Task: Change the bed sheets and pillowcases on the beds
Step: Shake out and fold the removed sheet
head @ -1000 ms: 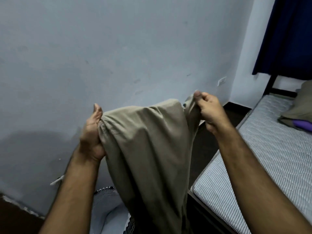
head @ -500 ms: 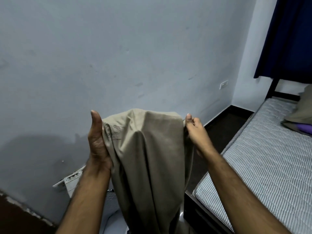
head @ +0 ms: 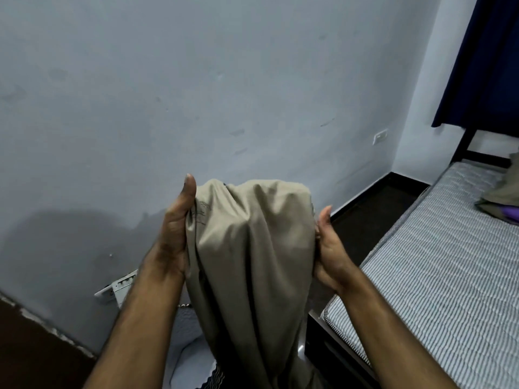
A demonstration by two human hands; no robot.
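Head view shows a khaki pillowcase [head: 252, 248] held up at chest level in front of a pale grey wall [head: 196, 94], its length hanging down out of the bottom of the picture. The left hand [head: 175, 234] clamps the left side of the bunched top with the thumb pointing straight up; its fingers are behind the cloth, so the grip is judged from the way the fabric gathers against the palm. The right hand [head: 328, 248] holds the right side, thumb up and palm pressed into the cloth, and its fingers are likewise tucked out of sight. Held by both sides like this, the cloth seems to be stretched so the mouth can be found or the case shaken straight before it goes on or comes off a pillow; which of the two cannot be told. To the right stands the bed [head: 435, 262] with a bare striped mattress, no sheet on it, which suggests the change is partway through. At the far right edge a khaki pillow [head: 502, 195] lies on the mattress with something purple [head: 509, 213] under it, both cut off by the frame. Low on the left, a white fitting [head: 118, 287] hangs off the wall, and pale cloth [head: 185, 357] lies below the arms, too obscured to identify. A dark blue curtain [head: 488, 66] fills the far right corner.
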